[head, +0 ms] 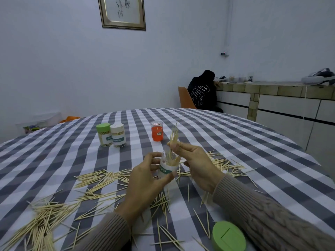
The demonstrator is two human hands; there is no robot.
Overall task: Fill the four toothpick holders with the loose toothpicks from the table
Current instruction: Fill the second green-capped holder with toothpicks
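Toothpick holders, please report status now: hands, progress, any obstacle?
Left hand grips open holder. Right hand pinches toothpick bundle, tips entering it. Three holders stand behind; many loose toothpicks remain. Nothing blocking.

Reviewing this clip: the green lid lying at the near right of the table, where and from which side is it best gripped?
Probably by its rim, from above. The green lid lies flat on the table beside the right sleeve, its round side wall exposed, so thumb and fingers can pinch across opposite edges. Its top is broad and smooth apart from a shallow slot, offering little else to hold.
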